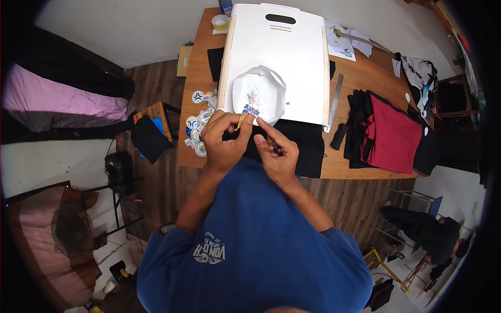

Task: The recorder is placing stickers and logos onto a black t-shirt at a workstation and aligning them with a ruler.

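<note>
My left hand (224, 136) pinches a small printed cutout (242, 120) between thumb and fingers; yellow and blue show on it. My right hand (277, 155) is closed around a small dark tool (276, 149), mostly hidden in the palm, so its kind is unclear. The right index fingertip reaches to the cutout's edge. Just beyond both hands sits a white folded-paper tray (279, 110) with thin coloured scraps on its bottom. It rests on a large white board (300, 68) with a dark handle slot at its far end.
Round printed cutouts (197, 125) lie in a pile left of my hands on the wooden table (360, 75). Black cloth (302, 148) lies under the board's near edge. To the right are a metal ruler (336, 99), red fabric (392, 133) and black pieces. A tape roll (219, 22) stands far left.
</note>
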{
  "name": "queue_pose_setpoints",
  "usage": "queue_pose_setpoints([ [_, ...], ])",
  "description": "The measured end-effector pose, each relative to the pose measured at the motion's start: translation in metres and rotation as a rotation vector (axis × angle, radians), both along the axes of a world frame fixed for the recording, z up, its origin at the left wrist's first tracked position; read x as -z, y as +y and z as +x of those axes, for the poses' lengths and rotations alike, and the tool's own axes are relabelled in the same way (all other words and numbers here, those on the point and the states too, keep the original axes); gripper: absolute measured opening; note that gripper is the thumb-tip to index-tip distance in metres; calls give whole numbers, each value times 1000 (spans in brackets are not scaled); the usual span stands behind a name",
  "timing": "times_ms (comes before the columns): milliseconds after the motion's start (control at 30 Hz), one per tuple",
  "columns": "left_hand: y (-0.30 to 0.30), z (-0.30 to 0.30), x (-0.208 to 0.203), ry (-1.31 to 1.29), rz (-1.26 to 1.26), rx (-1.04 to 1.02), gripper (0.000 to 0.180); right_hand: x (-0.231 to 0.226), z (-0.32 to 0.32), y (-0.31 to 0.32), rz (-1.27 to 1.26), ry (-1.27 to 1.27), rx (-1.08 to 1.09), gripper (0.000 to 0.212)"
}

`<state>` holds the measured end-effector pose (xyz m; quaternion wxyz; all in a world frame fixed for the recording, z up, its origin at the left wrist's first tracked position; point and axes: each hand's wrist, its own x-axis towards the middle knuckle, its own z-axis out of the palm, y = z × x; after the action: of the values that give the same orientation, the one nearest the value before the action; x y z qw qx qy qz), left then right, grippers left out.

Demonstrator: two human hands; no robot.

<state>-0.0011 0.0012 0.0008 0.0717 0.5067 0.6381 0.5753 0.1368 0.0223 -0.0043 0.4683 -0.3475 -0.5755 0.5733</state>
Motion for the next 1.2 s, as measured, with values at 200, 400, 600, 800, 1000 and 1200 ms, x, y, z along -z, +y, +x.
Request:
queue_pose_setpoints([
  [200, -1, -1, 1, -58, -11, 6, 12, 4, 1, 3, 51, 21, -1, 33],
  [400, -3, -2, 1, -78, -9, 27, 12, 3, -1, 2, 3, -2, -10, 33],
  [600, -3, -3, 3, -74, -3, 26, 13, 4, 0, 3, -1, 11, -9, 32],
  [800, -4, -4, 6, -82, -12, 26, 13, 3, -1, 0, -13, 11, 4, 31],
  [1000, -2, -3, 7, -91, -6, 23, 13, 5, -1, 2, -45, 16, -11, 30],
  [1200, -2, -1, 5, -126, -23, 36, 14, 7, -2, 6, -2, 49, -12, 29],
])
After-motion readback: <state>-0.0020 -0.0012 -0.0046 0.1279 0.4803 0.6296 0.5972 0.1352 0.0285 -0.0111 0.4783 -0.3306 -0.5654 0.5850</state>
